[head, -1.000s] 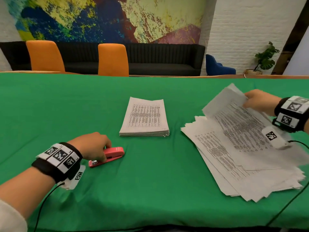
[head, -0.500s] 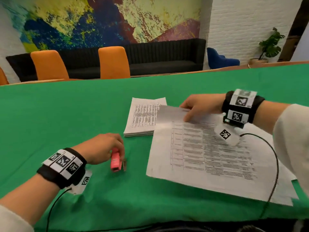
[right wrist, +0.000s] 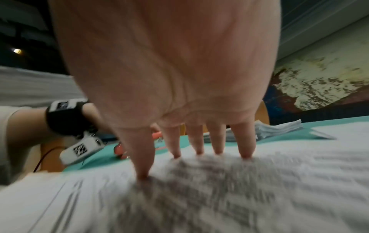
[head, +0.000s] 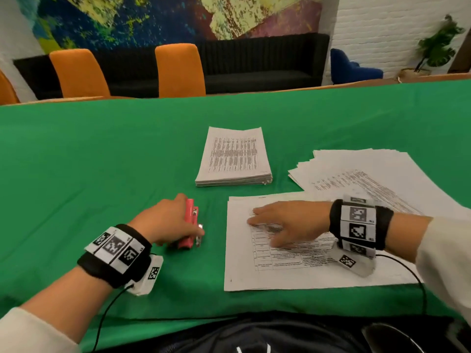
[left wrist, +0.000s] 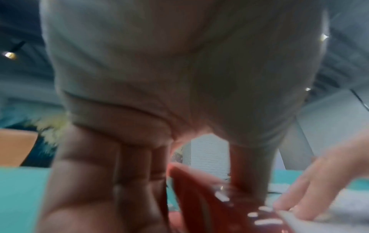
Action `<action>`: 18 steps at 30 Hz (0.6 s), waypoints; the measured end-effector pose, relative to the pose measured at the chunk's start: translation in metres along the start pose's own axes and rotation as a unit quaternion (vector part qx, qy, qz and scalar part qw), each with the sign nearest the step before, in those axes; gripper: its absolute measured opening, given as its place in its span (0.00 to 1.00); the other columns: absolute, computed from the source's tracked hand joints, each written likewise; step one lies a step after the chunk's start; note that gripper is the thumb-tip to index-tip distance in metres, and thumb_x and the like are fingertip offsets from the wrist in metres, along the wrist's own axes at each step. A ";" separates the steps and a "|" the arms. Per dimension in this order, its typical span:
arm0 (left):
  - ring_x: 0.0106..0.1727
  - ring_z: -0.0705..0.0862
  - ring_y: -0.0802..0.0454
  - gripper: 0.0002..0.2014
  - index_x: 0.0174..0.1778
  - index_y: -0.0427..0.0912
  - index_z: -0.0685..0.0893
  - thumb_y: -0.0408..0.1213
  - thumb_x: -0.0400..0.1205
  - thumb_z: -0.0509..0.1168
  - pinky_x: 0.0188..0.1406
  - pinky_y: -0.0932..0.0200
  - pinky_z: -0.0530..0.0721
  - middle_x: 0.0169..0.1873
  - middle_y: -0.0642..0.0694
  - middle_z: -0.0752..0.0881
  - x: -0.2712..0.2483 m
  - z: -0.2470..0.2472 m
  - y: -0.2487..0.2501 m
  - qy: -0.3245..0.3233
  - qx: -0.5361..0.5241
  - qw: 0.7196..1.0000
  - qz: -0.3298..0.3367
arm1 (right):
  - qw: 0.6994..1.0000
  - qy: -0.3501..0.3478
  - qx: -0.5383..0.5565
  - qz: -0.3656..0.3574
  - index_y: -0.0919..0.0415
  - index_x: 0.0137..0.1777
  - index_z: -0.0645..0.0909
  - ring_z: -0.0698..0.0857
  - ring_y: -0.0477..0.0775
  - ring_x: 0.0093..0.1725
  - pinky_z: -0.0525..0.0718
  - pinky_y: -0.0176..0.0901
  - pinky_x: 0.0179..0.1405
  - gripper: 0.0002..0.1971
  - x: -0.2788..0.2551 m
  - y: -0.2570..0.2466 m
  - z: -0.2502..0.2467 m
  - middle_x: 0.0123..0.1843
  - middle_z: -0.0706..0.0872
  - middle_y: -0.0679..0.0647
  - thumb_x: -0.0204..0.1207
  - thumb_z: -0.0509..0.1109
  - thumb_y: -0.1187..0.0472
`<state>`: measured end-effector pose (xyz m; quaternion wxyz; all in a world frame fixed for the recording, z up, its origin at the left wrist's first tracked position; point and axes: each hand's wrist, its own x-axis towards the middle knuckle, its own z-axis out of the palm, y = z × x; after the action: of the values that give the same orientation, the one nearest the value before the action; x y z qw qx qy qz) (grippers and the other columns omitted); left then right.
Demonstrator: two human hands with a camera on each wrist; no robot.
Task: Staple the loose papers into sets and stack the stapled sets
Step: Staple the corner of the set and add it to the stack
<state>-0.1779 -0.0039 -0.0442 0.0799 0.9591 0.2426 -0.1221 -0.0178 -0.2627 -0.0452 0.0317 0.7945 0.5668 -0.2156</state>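
While fingers hide it, left hand [head: 165, 222] grips blurred stapler [left wrist: 201, 193].

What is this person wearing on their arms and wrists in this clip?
Both hands, left hand and right hand, are bare. Each wrist carries a black band faced with white tiles printed in black square codes, a small white tagged block beneath it, and a thin dark cable trailing away. Pale cream sleeves cover both forearms.

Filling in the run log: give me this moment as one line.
left hand: grips stapler | right hand: flat on paper set | staple: not yet | stapled stack: behind | loose papers: right
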 end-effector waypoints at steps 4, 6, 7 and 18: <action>0.38 0.91 0.49 0.34 0.77 0.46 0.71 0.46 0.78 0.78 0.31 0.53 0.93 0.52 0.46 0.86 0.003 -0.009 0.011 0.007 -0.038 0.999 0.019 | 1.000 -0.002 0.005 -0.009 0.30 0.89 0.56 0.52 0.55 0.92 0.53 0.56 0.91 0.29 -0.001 -0.003 0.012 0.94 0.50 0.54 0.92 0.60 0.50; 0.37 0.90 0.52 0.29 0.73 0.47 0.77 0.44 0.77 0.77 0.32 0.54 0.91 0.48 0.49 0.88 0.002 -0.018 0.021 0.043 -0.039 0.997 0.058 | 1.000 -0.002 0.014 -0.010 0.29 0.88 0.58 0.52 0.54 0.92 0.54 0.55 0.90 0.29 -0.003 -0.004 0.012 0.94 0.50 0.53 0.92 0.60 0.51; 0.37 0.89 0.53 0.25 0.69 0.47 0.80 0.44 0.77 0.77 0.33 0.55 0.89 0.46 0.50 0.89 0.002 -0.022 0.029 0.067 -0.036 0.994 0.080 | 1.000 0.000 0.020 -0.012 0.28 0.88 0.60 0.53 0.54 0.92 0.54 0.54 0.90 0.29 -0.004 -0.005 0.011 0.94 0.51 0.53 0.91 0.62 0.51; 0.41 0.88 0.50 0.12 0.57 0.44 0.86 0.42 0.81 0.75 0.43 0.54 0.88 0.44 0.47 0.89 0.034 -0.019 0.126 0.085 0.010 0.968 0.235 | 0.985 0.039 0.089 0.140 0.47 0.89 0.52 0.66 0.54 0.85 0.57 0.70 0.88 0.66 -0.006 0.040 0.013 0.85 0.65 0.46 0.56 0.84 0.26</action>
<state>-0.0841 -0.0942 -0.0233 0.0758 0.9968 0.0148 -0.0208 0.0135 -0.2863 -0.0625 -0.0315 0.8736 0.4291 -0.2274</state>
